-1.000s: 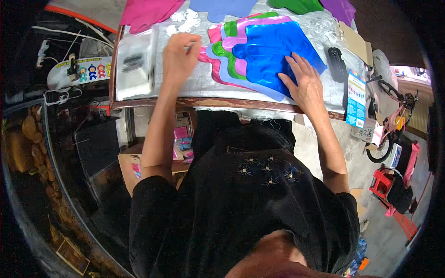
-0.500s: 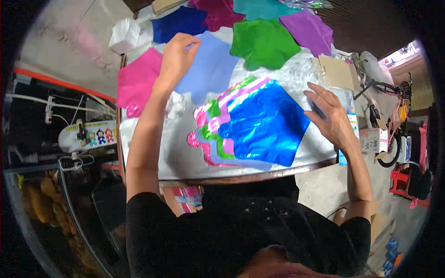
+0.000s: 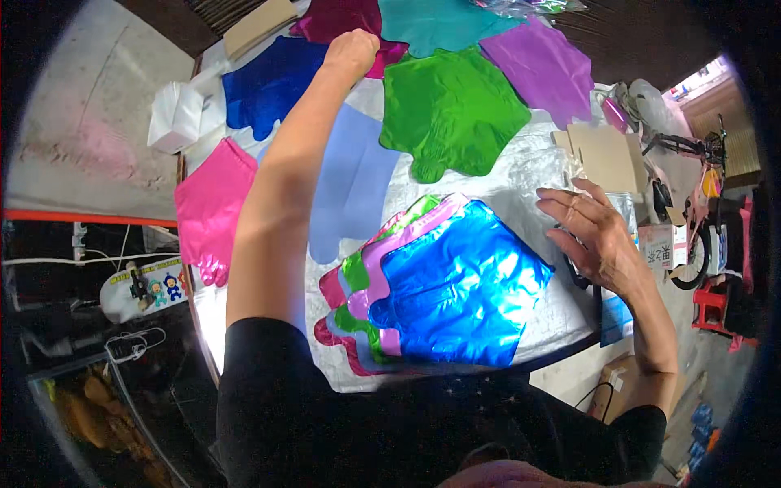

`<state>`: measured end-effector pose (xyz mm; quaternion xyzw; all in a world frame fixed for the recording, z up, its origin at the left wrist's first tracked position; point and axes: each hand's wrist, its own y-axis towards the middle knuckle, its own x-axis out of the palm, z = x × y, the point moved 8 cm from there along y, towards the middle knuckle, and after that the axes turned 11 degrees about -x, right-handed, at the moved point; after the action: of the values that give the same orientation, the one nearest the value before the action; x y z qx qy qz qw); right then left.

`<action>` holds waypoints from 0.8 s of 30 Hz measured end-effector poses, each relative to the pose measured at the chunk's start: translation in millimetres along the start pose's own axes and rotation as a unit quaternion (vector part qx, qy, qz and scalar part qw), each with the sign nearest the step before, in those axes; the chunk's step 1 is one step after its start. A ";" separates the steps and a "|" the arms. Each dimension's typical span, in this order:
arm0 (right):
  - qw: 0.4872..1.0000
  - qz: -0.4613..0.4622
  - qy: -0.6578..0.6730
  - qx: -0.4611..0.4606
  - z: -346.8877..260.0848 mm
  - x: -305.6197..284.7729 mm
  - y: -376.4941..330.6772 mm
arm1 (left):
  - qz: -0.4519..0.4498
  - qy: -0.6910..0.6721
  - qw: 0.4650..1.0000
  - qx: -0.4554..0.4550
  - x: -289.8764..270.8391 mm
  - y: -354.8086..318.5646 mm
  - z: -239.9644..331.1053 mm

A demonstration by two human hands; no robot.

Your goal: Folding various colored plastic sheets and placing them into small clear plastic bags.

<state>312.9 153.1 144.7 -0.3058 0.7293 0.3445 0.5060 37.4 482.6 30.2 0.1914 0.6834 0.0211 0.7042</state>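
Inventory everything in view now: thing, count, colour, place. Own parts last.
Foil stack: one, fanned, blue on top, near table edge
Foil shapes: seven, pink, light blue, dark blue, dark magenta, teal, green, purple, left of and beyond stack
Table: one, silvery cover, centre
Box: one, white, table's left
Cardboard: two, brown, far left and right
Skateboard: one, white, left
Bicycle: one, pink and black, right
Stool: one, red, right
Sleeves: two, black, bottom
Left hand: one, bare, over dark magenta foil
Right hand: one, bare, right of stack, apart

Glare streaks the blue foil sheet (image 3: pixel 460 289); straight edges curve toward dark corners.
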 end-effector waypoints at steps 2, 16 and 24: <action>1.000 -0.003 0.002 -0.005 8.1 1.7 5.8 | 0.010 0.024 0.999 0.024 -0.4 1.8 1.5; 0.999 0.027 0.042 0.001 131.2 75.4 235.8 | 0.029 -0.249 0.904 -0.345 3.9 -29.2 -110.8; 0.995 0.058 -0.043 0.075 211.9 141.0 312.7 | -0.003 -0.314 0.896 -0.315 24.0 -11.5 -104.3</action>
<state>133.8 491.3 18.2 -0.2087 0.7470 0.3309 0.5375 -64.9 504.0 4.7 -0.0457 0.3853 0.1714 0.9056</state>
